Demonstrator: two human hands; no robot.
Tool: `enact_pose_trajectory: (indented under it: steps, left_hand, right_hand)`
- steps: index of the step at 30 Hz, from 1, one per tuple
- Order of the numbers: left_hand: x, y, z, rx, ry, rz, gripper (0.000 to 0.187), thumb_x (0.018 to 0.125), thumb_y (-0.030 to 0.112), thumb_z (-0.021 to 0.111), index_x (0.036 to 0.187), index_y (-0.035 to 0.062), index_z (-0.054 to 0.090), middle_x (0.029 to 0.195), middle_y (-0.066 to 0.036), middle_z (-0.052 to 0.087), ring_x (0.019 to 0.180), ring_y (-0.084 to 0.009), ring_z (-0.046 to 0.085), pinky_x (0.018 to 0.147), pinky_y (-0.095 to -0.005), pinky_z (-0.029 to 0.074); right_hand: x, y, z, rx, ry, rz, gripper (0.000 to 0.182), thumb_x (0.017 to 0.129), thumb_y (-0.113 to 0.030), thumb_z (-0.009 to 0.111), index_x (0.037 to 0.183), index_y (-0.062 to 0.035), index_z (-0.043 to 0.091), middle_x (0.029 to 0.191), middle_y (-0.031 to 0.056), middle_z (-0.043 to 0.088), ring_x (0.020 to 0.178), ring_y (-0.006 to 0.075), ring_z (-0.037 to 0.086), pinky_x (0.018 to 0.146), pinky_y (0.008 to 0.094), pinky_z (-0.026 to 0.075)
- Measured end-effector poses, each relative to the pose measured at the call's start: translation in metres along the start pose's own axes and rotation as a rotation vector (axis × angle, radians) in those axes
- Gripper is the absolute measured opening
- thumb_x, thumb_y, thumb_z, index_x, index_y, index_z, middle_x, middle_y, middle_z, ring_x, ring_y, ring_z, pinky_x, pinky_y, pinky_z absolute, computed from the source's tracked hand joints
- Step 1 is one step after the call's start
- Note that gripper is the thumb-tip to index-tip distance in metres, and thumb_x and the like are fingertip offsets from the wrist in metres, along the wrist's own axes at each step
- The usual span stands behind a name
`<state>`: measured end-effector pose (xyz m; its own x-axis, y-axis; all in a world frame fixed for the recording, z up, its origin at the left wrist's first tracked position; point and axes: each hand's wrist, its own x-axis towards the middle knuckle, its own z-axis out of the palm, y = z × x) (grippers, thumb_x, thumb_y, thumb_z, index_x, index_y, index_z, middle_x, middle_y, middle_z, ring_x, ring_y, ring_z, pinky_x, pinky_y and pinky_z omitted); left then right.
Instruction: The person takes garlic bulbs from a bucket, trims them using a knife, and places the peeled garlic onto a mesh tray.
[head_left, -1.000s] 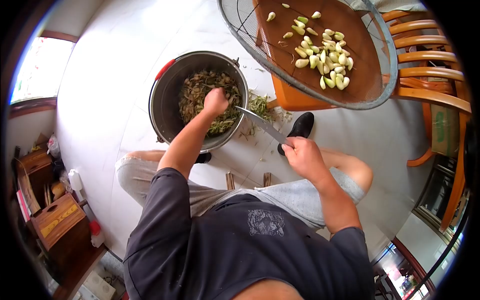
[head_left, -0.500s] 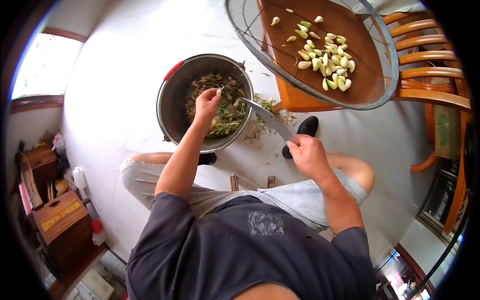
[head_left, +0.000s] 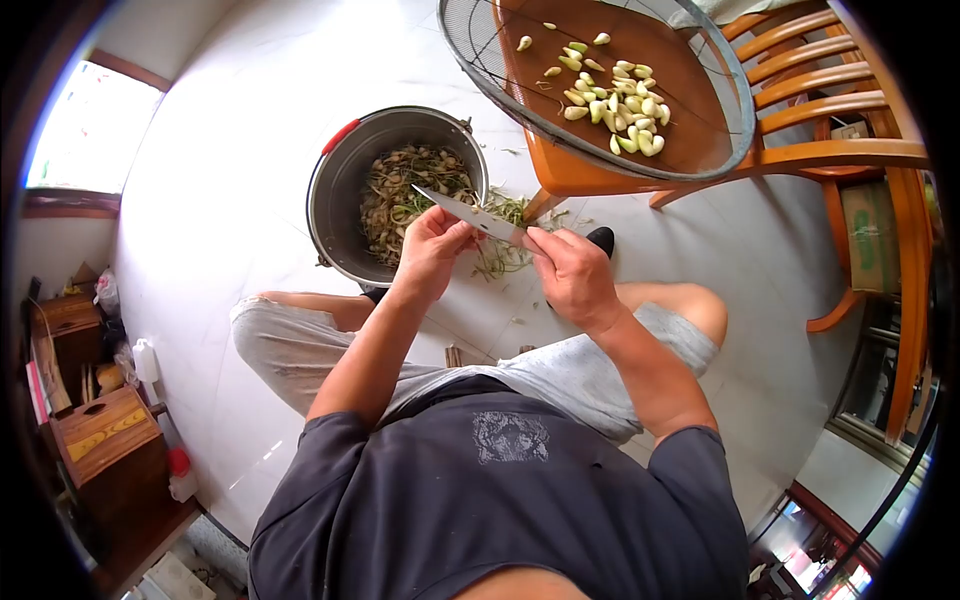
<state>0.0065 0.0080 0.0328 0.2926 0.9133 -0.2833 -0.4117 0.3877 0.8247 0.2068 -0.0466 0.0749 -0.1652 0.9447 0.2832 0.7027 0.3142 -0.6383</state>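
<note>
A knife (head_left: 478,216) is gripped at its handle by my right hand (head_left: 580,278). Its blade points left, across the fingertips of my left hand (head_left: 430,250). My left fingers are pinched together on a small pale garlic clove, mostly hidden behind the blade and fingers. Both hands are close together at the near right side of a metal bucket (head_left: 334,225) with a red handle grip. Inside the bucket lie many unpeeled garlic pieces with dry stalks and green bits (head_left: 395,190). Peeled garlic cloves (head_left: 630,105) lie in a round mesh sieve (head_left: 735,125) at upper right.
The sieve rests on a wooden chair (head_left: 560,165) with a slatted back. Green and pale trimmings (head_left: 505,255) are scattered on the tiled floor (head_left: 240,170) beside the bucket. A wooden box (head_left: 105,430) and a white bottle (head_left: 146,360) stand at left.
My left hand has drawn back from over the bucket toward me. My right hand has brought the knife leftward and up to it, blade now at the left fingertips. The view has shifted slightly.
</note>
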Motion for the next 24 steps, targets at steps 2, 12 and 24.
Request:
enact_pose_trajectory:
  steps: [2,12,24]
  left_hand:
    - [-0.003,-0.003,0.007,-0.006,-0.012,-0.023,0.01,0.088,0.006,0.058,0.096,-0.0002,0.058,0.084,-0.006,0.065,0.075,-0.0127,0.061,0.068,-0.0255,0.049]
    - [-0.01,-0.008,0.027,-0.154,-0.048,-0.088,0.009,0.087,0.0,0.055,0.094,-0.0026,0.06,0.086,-0.008,0.064,0.072,-0.0151,0.059,0.065,-0.0282,0.048]
    - [-0.01,-0.019,0.024,-0.188,-0.018,-0.048,0.012,0.082,-0.006,0.053,0.093,-0.0044,0.059,0.088,-0.01,0.063,0.072,-0.017,0.058,0.063,-0.0279,0.047]
  right_hand:
    - [-0.004,0.001,-0.001,-0.037,-0.002,-0.008,0.026,0.077,-0.003,0.06,0.102,-0.001,0.062,0.079,0.014,0.06,0.071,0.0307,0.059,0.063,0.0373,0.047]
    - [-0.014,0.011,0.0,-0.173,0.124,-0.088,0.016,0.08,-0.011,0.061,0.094,-0.0042,0.062,0.067,0.0083,0.054,0.065,0.0253,0.058,0.056,0.0362,0.047]
    - [-0.016,0.01,-0.006,-0.222,0.095,-0.088,0.019,0.078,-0.007,0.063,0.097,-0.002,0.062,0.071,0.0095,0.054,0.067,0.0264,0.058,0.059,0.0344,0.047]
